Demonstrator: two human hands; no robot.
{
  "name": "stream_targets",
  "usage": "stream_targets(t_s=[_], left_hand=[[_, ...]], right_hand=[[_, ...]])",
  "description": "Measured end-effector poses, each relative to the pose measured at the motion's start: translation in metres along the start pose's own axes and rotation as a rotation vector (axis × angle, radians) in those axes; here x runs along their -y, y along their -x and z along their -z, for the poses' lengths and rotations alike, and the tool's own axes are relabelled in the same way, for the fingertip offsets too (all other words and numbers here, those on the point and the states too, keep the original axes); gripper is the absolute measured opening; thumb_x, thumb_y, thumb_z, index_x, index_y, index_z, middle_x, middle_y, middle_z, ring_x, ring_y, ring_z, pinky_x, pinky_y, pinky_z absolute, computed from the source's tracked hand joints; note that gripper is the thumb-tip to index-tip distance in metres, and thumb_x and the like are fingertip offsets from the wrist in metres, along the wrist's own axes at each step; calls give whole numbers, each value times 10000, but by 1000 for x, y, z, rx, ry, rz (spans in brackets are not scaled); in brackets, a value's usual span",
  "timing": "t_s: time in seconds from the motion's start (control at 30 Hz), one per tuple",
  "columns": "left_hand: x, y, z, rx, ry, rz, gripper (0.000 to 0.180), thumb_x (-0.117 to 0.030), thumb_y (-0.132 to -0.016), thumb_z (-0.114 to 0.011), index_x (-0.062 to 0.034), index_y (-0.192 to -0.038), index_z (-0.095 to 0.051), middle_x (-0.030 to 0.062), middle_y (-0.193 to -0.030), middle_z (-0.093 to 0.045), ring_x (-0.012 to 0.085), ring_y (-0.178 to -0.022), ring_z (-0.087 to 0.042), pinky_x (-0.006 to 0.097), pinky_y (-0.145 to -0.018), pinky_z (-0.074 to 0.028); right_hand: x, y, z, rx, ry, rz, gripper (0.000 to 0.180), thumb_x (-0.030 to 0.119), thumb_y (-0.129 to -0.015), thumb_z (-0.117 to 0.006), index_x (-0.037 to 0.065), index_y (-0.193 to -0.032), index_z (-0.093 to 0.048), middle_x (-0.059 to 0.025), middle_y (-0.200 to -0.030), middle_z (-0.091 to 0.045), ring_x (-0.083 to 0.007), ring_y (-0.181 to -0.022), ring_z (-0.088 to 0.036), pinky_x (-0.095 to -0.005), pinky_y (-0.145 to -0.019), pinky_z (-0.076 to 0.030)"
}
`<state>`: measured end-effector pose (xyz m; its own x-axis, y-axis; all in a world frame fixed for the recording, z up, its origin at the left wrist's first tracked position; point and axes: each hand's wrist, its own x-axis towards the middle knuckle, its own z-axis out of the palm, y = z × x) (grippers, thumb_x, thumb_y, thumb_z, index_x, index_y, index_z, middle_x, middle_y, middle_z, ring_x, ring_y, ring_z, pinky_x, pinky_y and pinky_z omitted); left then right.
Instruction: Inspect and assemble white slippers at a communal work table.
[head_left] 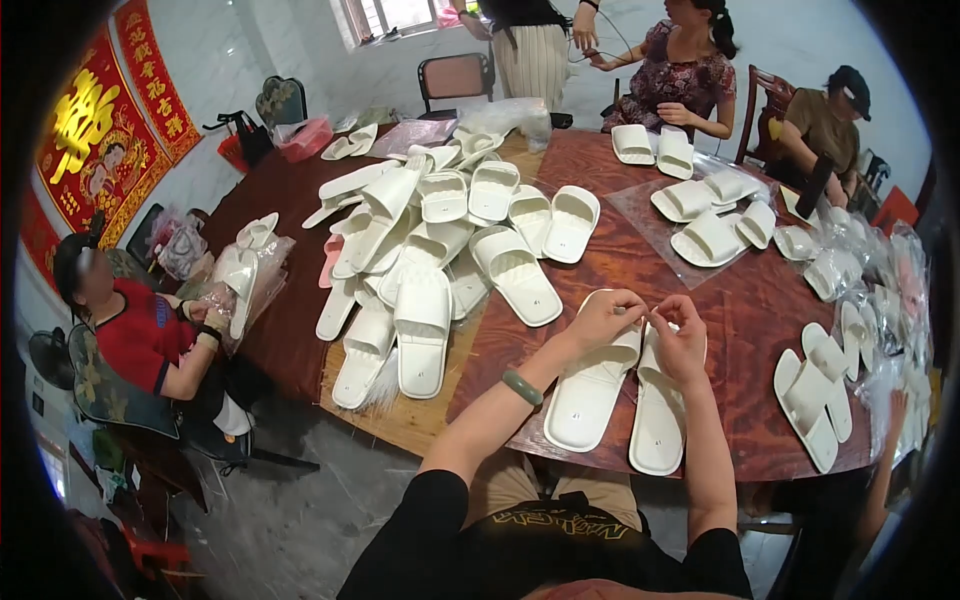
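Observation:
A pair of white slippers lies side by side at the table's near edge, the left slipper (pixel 590 390) and the right slipper (pixel 658 420). My left hand (pixel 605 315), with a green bangle on its wrist, rests over the strap of the left slipper. My right hand (pixel 680 335) is close beside it over the right slipper's strap. The fingertips of both hands meet and pinch something small between them; I cannot tell what it is.
A large heap of white slippers (pixel 440 250) covers the middle left of the round brown table (pixel 740 300). More pairs lie at the back (pixel 655 150) and right (pixel 815 395), some on clear plastic. Several other people sit around the table.

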<state>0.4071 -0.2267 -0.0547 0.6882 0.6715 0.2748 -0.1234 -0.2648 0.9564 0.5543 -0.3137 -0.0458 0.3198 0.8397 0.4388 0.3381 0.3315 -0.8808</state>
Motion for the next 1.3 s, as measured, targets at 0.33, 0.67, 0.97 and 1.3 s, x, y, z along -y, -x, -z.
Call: stream_targets(t_s=[0.33, 0.67, 0.97, 1.3], left_hand=[[-5, 0, -1, 5, -16, 33, 181, -131, -888, -591, 18, -978, -638, 30, -879, -639, 93, -765, -621, 213, -662, -500], [-5, -1, -1, -25, -159, -15, 164, -108, -837, -628, -2, -959, -658, 19, -869, -646, 84, -810, -585, 244, -708, -487], [0, -8, -2, -23, 10, 1, 142, -72, -870, -607, 17, -972, -648, 9, -823, -642, 53, -748, -585, 182, -658, -477], [2, 2, -4, -31, 26, 29, 163, -87, -870, -608, 22, -984, -647, 21, -846, -642, 61, -755, -584, 187, -665, -475]], right_hand=[[5, 0, 2, -16, 26, -10, 135, -27, -794, -625, 12, -870, -521, -19, -785, -582, -88, -748, -562, -228, -691, -460], [0, -1, 4, -39, 182, 120, 158, 52, -781, -649, 14, -898, -550, -42, -758, -608, -128, -744, -581, -276, -699, -461], [3, -9, 8, 21, 82, -23, 153, 55, -792, -642, 13, -907, -551, -38, -784, -610, -123, -752, -585, -258, -690, -460], [2, 2, 4, -66, 125, -16, 144, 41, -789, -650, 17, -898, -559, -34, -769, -609, -107, -740, -585, -250, -662, -455]])
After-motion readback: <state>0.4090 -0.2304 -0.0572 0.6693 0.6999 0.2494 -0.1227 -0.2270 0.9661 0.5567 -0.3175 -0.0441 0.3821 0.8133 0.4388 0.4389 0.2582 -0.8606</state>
